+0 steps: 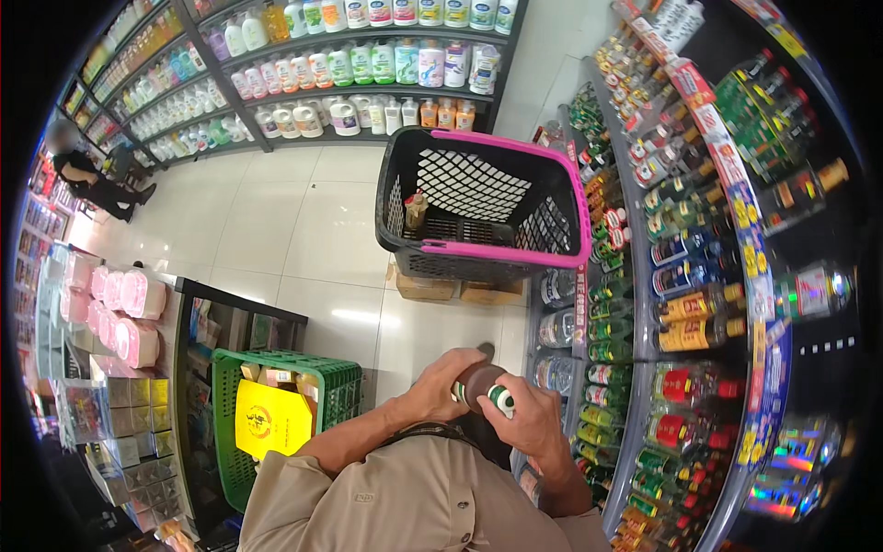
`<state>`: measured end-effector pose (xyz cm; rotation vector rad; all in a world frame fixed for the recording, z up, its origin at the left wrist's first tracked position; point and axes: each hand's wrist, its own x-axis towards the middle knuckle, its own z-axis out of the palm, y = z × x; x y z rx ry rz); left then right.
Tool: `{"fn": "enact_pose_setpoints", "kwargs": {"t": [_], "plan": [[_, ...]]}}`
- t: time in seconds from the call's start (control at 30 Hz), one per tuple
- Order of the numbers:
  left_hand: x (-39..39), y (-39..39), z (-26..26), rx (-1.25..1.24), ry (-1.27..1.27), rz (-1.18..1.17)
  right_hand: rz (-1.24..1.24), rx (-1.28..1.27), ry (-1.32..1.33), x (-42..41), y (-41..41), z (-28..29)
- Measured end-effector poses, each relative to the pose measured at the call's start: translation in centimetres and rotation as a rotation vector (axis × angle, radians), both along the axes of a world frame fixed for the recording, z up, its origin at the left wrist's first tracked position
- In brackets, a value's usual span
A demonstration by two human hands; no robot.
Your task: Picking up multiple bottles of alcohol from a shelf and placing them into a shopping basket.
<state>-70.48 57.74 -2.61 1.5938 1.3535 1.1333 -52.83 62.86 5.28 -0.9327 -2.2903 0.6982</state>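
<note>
A dark brown bottle point(481, 388) with a white and green cap is held between my hands in front of my waist. My left hand point(443, 383) wraps around the bottle's body from the left. At its cap end, my right hand point(526, 416) has its fingers closed around the white and green cap. Whether the cap is loose cannot be seen. Beyond my hands stands a black plastic shopping basket point(455, 265) with a pink rim. Inside its left end is a small brownish bottle point(416, 210).
Cardboard boxes point(424, 286) lie under the black basket. Shelves of liquor bottles point(690, 331) run along my right. To my left is a green crate point(345, 386) holding boxes and a yellow package point(272, 419). Detergent shelves point(372, 76) stand ahead; a seated person point(90, 172) is far left.
</note>
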Motion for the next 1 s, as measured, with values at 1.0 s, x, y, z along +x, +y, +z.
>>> {"fn": "enact_pose_setpoints", "kwargs": {"t": [1.0], "plan": [[-8.6,30.0,-12.0,-0.480,-0.091,0.532,0.129,-0.127,-0.249,-21.5,42.4,-26.5]]}}
